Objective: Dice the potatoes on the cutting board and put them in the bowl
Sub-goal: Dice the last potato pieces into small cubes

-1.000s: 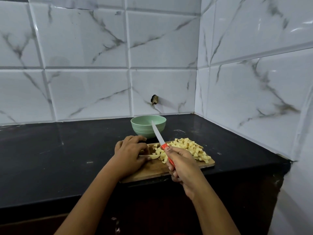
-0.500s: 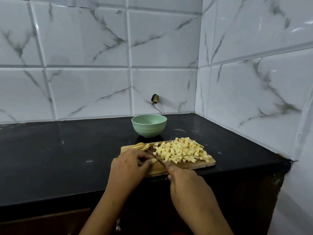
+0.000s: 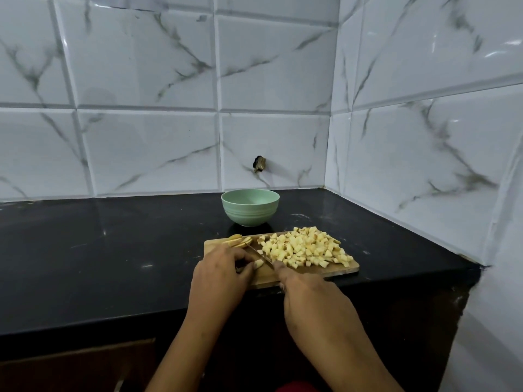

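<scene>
A wooden cutting board (image 3: 343,271) lies at the counter's front edge. A heap of diced potato (image 3: 304,247) covers its right half. Several uncut potato slices (image 3: 236,240) lie at its far left corner. My left hand (image 3: 219,274) pinches a small potato piece (image 3: 258,263) on the board's left part. My right hand (image 3: 307,291) grips a knife, its handle hidden in the fist. The knife blade (image 3: 259,254) lies low across the board, beside the held piece. The pale green bowl (image 3: 250,207) stands just behind the board with nothing visible in it.
The black counter (image 3: 99,250) stretches away to the left. White marble-pattern tiled walls close the back and right side, meeting in a corner (image 3: 328,165). The counter ends at the right by the wall (image 3: 478,267). Dark cabinet fronts sit below.
The knife, raised and pointing toward the bowl a second ago, has come down onto the board. My left hand drew back toward the board's near left part with a potato piece.
</scene>
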